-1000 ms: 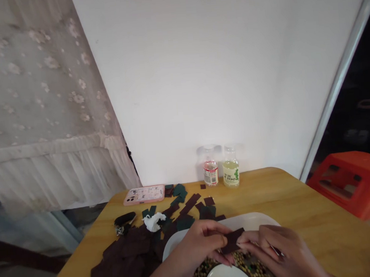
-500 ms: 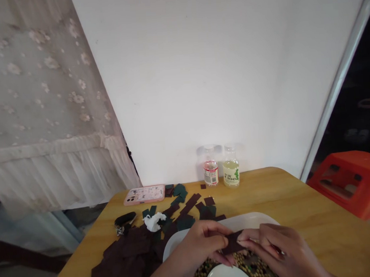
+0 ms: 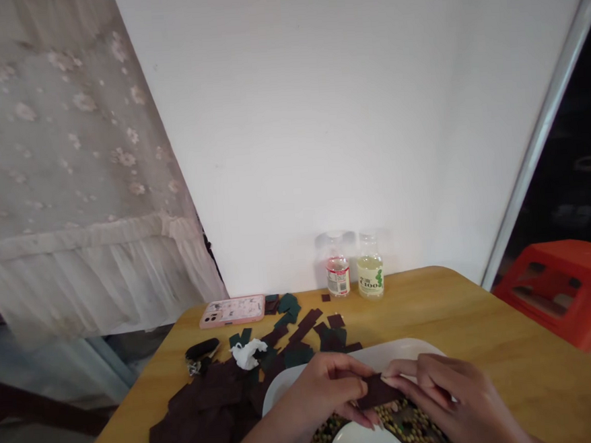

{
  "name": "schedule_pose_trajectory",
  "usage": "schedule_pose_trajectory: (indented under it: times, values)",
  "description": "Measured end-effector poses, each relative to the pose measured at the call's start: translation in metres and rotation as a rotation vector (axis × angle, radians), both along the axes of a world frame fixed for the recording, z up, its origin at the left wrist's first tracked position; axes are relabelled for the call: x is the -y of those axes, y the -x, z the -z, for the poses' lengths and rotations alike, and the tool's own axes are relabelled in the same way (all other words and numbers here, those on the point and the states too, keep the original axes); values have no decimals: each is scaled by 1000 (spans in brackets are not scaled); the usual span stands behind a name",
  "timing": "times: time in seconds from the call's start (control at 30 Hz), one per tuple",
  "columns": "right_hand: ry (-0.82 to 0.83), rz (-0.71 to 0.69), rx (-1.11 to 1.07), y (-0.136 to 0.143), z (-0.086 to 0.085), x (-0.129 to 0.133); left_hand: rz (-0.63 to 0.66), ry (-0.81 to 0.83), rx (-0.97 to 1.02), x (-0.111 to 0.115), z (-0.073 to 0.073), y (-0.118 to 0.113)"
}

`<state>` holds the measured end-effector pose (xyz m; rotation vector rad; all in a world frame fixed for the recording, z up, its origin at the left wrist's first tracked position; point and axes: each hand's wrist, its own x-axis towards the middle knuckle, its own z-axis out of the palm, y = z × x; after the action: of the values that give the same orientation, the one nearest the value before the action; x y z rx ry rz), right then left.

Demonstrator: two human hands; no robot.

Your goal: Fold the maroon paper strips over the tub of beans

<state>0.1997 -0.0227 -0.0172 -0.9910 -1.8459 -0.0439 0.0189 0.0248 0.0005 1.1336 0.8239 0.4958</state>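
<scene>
Between my two hands is a small dark brown piece of fabric or paper [image 3: 377, 391], held over a white tray [image 3: 396, 353]. My left hand [image 3: 340, 387] pinches its left end, with the lower fingers curled beneath it. At its upper right edge, the thumb and fingertips of my right hand [image 3: 439, 387] are closed on it. Small yellowish and dark beads or grains [image 3: 416, 425] cover the tray's bottom under my hands. Just below the left fingers sits a white bowl [image 3: 366, 440], cut off by the frame's lower edge.
Dark brown pieces [image 3: 202, 410] lie heaped left of the tray, with green pieces [image 3: 288, 305] behind. A crumpled white tissue [image 3: 248, 354], a black key fob [image 3: 202, 349], a pink-cased phone [image 3: 232, 311] and two bottles [image 3: 338, 276] [image 3: 370, 275] are on the wooden table [image 3: 464, 311]. An orange stool [image 3: 568, 290] stands right.
My right fingers have shifted slightly along the brown piece's upper edge, and its lower right corner shows more. My left hand keeps its hold. The whole view has moved a little.
</scene>
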Motion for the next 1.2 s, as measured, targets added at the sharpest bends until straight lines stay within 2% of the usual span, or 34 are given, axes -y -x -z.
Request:
schedule_pose_trajectory:
  times: [0.23,0.4,0.47,0.67,0.83,1.07,1.2]
  values:
    - [101,-69,-32,-1,1,2,-116,-6,54,-2,3,1]
    - [20,-14,-5,-1,3,0,4,-1,24,-2,0,2]
    - [11,-2,-8,-1,2,0,9,-3,17,-2,0,1]
    - [101,-58,-30,-1,2,2,-111,-23,47,-2,3,2]
    - [82,-1,-47,-1,4,1,-34,-19,36,-1,1,2]
    - [92,-2,-38,-2,4,1,-34,-13,17,-3,0,1]
    - [59,9,-31,-2,3,2,18,-25,-13,-1,-4,1]
